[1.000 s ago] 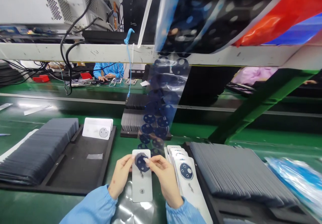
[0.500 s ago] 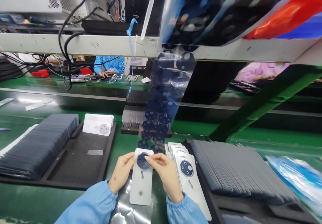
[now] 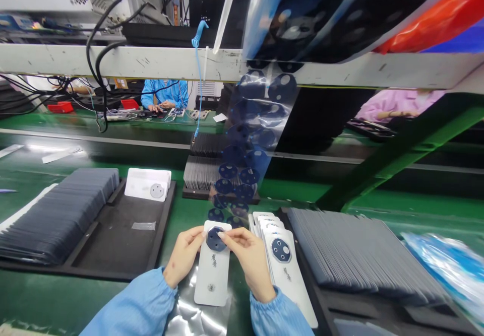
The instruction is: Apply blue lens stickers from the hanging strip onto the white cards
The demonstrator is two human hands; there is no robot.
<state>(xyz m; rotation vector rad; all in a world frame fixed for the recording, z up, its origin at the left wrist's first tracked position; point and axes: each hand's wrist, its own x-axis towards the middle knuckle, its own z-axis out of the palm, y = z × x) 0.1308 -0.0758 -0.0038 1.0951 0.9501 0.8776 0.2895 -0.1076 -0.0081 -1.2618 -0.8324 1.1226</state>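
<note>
Left hand [image 3: 186,255]: thumb and fingers are closing together on the upper left edge of a panel. White phone back panel [image 3: 212,273], one: lying lengthwise between the hands, above the middle of the bench's near part, its camera end pointing toward the far edge; dark lettering and a small round emblem are showing on its face. Dark octagonal camera disc [image 3: 215,241], one: sitting at the panel's far end. Right hand [image 3: 249,258]: thumb and forefinger are coming nearly together at the disc's right side; whether they are gripping it or only pressing on it cannot be told.

Clear film sheet [image 3: 196,321]: lying beneath the panel's near end, crinkled and shining. Film strip [image 3: 260,109], bearing paired dark discs: hanging in front of a white beam [image 3: 159,64], its lower end reaching just beyond the panel. Fanned white panels [image 3: 293,285], several: lying right of the right hand, the top one carrying its own dark disc. Right black tray [image 3: 348,311]: standing beside them, holding a close row of grey sheets [image 3: 363,255]. Left black tray [image 3: 117,245]: holding dark grey sheets [image 3: 71,215] along its left side; white panels with a grey disc [image 3: 145,184] are leaning at its far right corner.

Green bench [image 3: 94,288]: carrying all of these.
</note>
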